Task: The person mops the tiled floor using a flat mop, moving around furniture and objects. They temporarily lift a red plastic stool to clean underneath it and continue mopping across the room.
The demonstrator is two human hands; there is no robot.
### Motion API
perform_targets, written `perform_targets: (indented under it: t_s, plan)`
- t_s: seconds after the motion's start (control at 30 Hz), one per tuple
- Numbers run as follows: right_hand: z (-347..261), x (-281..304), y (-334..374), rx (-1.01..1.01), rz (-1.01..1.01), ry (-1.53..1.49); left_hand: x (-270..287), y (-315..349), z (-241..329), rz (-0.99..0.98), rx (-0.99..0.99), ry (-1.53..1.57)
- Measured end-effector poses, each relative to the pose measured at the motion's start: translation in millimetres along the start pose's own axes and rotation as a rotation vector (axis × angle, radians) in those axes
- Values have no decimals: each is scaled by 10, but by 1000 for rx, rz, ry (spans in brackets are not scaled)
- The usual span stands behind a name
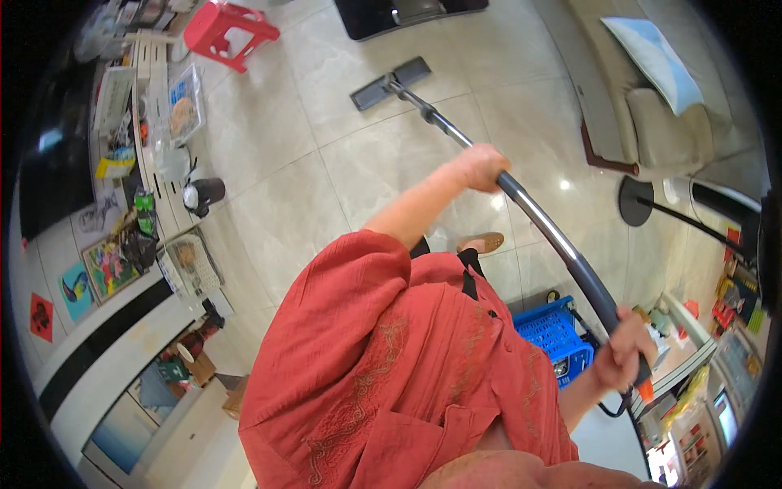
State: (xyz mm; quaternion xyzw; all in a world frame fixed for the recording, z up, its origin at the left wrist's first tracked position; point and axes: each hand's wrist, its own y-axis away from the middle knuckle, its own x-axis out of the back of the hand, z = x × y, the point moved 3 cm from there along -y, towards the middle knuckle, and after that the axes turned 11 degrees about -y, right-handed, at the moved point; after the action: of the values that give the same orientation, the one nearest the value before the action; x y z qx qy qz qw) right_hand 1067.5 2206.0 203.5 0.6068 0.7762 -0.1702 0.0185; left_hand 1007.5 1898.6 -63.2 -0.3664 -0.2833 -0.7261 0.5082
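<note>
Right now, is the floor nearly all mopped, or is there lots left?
Done: I can't tell; the tile floor shines all over, with no clear wet or dirty patch. In hand: both hands grip the mop handle, left hand higher up the pole, right hand at the end, with the flat mop head on the tiles near the red stool. Left: can't be judged.

Single head-worn fisheye looks steeply down from close above the person's red shirt (391, 367) onto the tiled floor (277, 163), edges bending.
</note>
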Motion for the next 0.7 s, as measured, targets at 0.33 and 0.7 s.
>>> perform_targets:
  t_s: [0.33, 0.7]
  plan:
    - [1120, -2120, -333, -179, -244, 114, 594, 1396, -2001, 623, 335, -228]
    - [-540, -1828, -259, -264, -1074, -135, 223, 2767, 282, 765, 416, -10]
